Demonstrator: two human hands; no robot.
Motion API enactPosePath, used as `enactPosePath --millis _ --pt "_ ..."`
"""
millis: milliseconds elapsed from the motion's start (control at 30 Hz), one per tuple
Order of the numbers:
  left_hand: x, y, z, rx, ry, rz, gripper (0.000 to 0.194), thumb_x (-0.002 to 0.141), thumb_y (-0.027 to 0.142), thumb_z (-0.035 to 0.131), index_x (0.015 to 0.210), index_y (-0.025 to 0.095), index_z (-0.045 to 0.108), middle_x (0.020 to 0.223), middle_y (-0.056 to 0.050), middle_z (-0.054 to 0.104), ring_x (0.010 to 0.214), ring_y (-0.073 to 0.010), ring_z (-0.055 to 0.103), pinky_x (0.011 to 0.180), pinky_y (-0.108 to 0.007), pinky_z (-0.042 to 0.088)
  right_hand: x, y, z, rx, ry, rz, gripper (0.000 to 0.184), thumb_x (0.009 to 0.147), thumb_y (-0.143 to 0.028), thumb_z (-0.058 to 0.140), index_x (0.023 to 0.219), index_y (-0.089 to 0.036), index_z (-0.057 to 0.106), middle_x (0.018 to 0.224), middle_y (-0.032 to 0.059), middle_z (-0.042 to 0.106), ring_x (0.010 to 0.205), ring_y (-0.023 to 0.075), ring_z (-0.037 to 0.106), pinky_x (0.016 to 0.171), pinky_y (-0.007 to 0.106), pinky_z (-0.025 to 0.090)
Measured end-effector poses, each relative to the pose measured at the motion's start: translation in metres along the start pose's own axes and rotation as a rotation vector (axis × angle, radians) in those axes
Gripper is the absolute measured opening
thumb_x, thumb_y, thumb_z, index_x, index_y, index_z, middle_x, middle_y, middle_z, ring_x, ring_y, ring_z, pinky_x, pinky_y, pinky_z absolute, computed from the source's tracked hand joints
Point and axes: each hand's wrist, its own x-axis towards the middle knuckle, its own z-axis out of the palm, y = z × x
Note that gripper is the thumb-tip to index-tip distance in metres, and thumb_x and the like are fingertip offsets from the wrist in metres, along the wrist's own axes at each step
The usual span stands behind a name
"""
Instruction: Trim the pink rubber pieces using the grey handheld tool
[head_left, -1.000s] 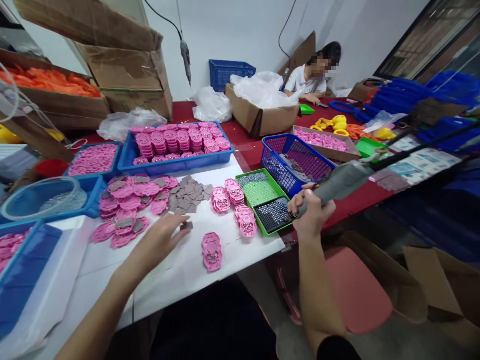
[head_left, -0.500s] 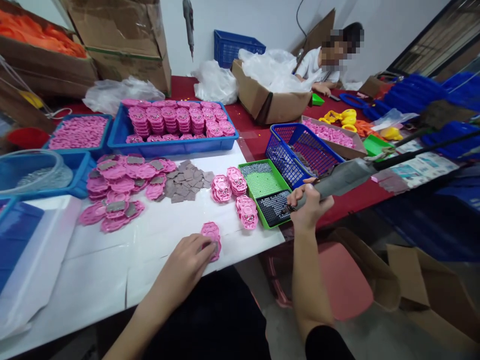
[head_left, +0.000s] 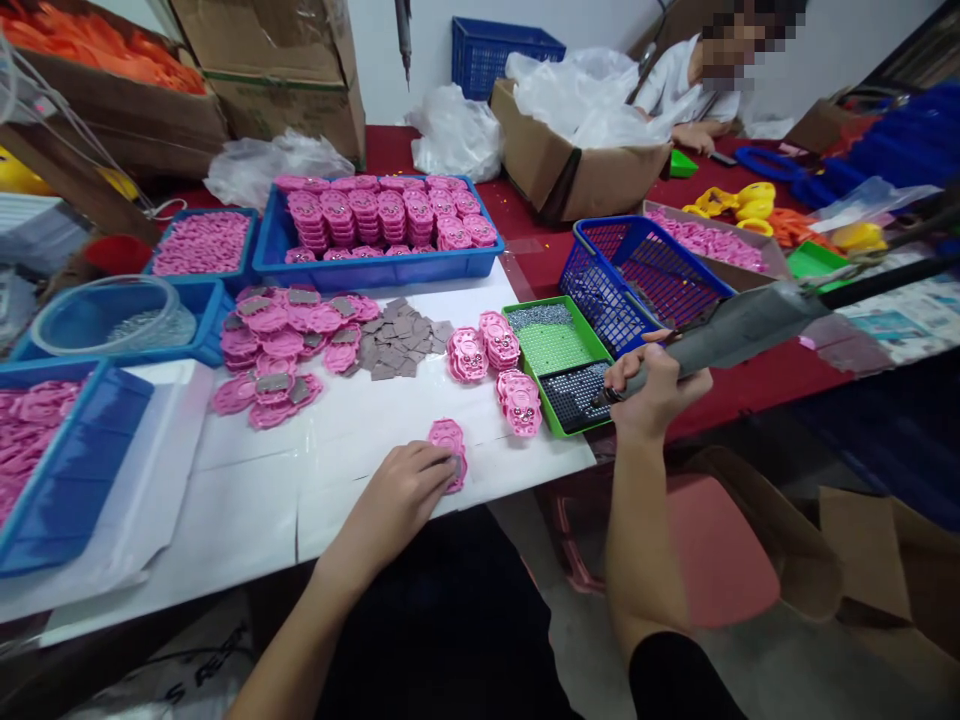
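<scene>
From the head camera, the left hand [head_left: 401, 495] lies on the white sheet [head_left: 247, 490] that covers the near part of the bench, its fingers [head_left: 439, 468] curled over a single pink plastic part [head_left: 448, 440] and pressing a small grey square against its near edge (whether it pinches the part or only steadies it I cannot tell). That pink part sits alone near the front edge of the sheet, just in front of the small stacks of pink parts [head_left: 495, 365].

The right hand [head_left: 652, 390] is clenched around the grey powered screwdriver [head_left: 739, 325], which slants up and to the right; its tip points down at the dark, screw-filled section of the green tray [head_left: 559, 350], though whether it touches I cannot tell.

To the left of the stacks lies a heap of grey squares [head_left: 401, 345], and beyond that a loose spread of pink parts with grey squares on them [head_left: 285, 345]. Behind them a long blue tray [head_left: 375, 270] holds rows of stacked pink parts. A blue mesh basket [head_left: 637, 275] stands just right of the green tray, on the red bench [head_left: 525, 265].

At the far end another person [head_left: 697, 85] sits behind a cardboard box [head_left: 570, 170] lined with clear plastic.
</scene>
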Motion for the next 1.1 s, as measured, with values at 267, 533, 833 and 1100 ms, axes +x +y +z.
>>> enactPosePath --millis 267,533,833,1100 --pt "0.002 0.020 0.007 0.030 -0.067 -0.023 0.021 0.100 0.011 0.055 0.108 0.020 0.073 0.113 -0.010 0.072 0.101 -0.0259 0.066 0.086 -0.043 0.056 -0.001 0.005 0.000 -0.028 -0.026 -0.002 0.011 0.073 -0.029 0.064 0.078 -0.022 0.057 0.045 -0.0119 0.046 0.031 0.0073 0.040 0.036 0.023 0.035" --pt "0.005 0.049 0.043 -0.054 0.123 -0.076 0.014 0.099 0.016 0.060 0.107 0.020 0.070 0.108 -0.008 0.074 0.098 -0.0264 0.061 0.083 -0.042 0.054 -0.009 -0.013 0.001 -0.003 0.064 -0.042 0.010 0.071 -0.028 0.060 0.079 -0.022 0.058 0.044 -0.0116 0.044 0.031 0.0079 0.038 0.036 0.024 0.034" --pt "0.018 0.067 0.059 -0.108 0.185 -0.193 0.012 0.097 0.017 0.060 0.104 0.021 0.068 0.091 -0.007 0.072 0.092 -0.0259 0.058 0.078 -0.041 0.052 -0.084 -0.049 0.006 0.135 -0.327 0.037 0.012 0.079 -0.034 0.058 0.088 -0.026 0.058 0.047 -0.0121 0.042 0.029 0.0079 0.032 0.033 0.023 0.035" --pt "0.014 0.074 0.059 -0.102 0.192 -0.215 0.012 0.098 0.015 0.059 0.108 0.018 0.065 0.090 -0.009 0.071 0.091 -0.0282 0.058 0.075 -0.042 0.052 -0.118 -0.035 0.008 0.168 -0.484 0.191 0.012 0.084 -0.031 0.062 0.093 -0.026 0.057 0.051 -0.0118 0.046 0.034 0.0073 0.037 0.038 0.022 0.038"
